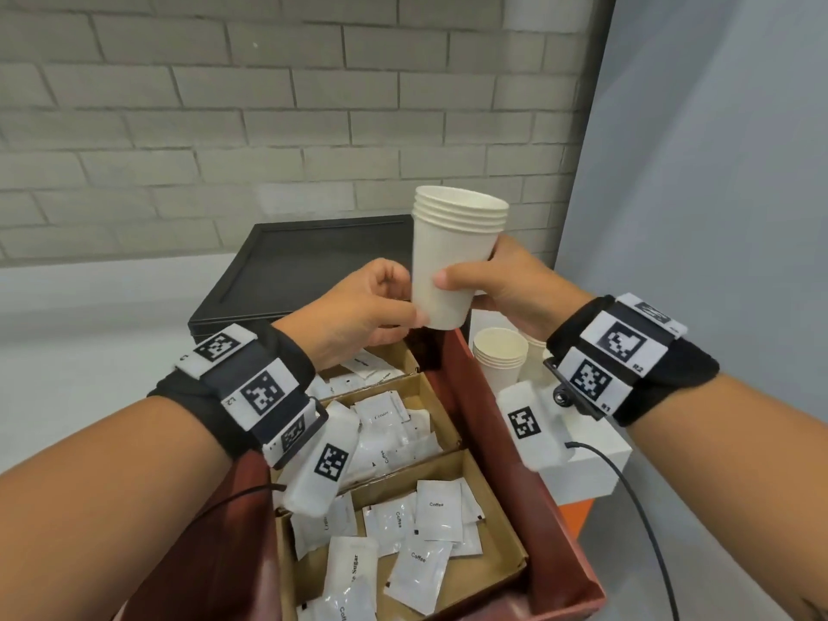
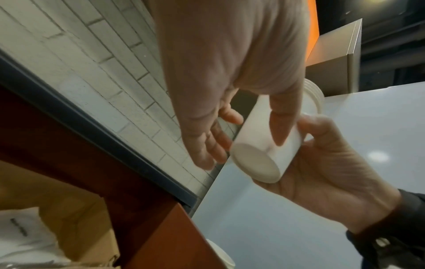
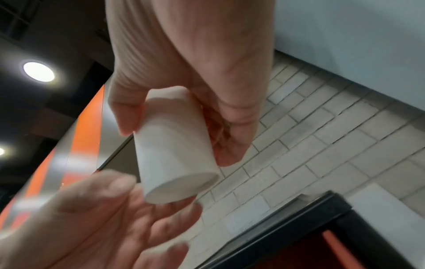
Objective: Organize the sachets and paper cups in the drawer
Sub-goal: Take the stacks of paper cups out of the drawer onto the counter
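A stack of white paper cups (image 1: pixel 450 262) is held upright in the air above the far end of the drawer (image 1: pixel 515 463). My right hand (image 1: pixel 466 286) grips its middle, thumb in front and fingers behind. My left hand (image 1: pixel 410 309) holds the stack's lower part, with the thumb on the wall and the fingers round the base (image 2: pixel 253 163). In the right wrist view the stack (image 3: pixel 174 151) shows its bottom. White sachets (image 1: pixel 432 517) marked Coffee, Cream and Sugar lie mixed in the drawer's cardboard compartments.
A second stack of paper cups (image 1: pixel 499 360) stands just right of the drawer's red-brown wall, with another cup behind it. A white box (image 1: pixel 587 463) sits near it. A black tray (image 1: pixel 304 266) lies beyond the drawer against the brick wall.
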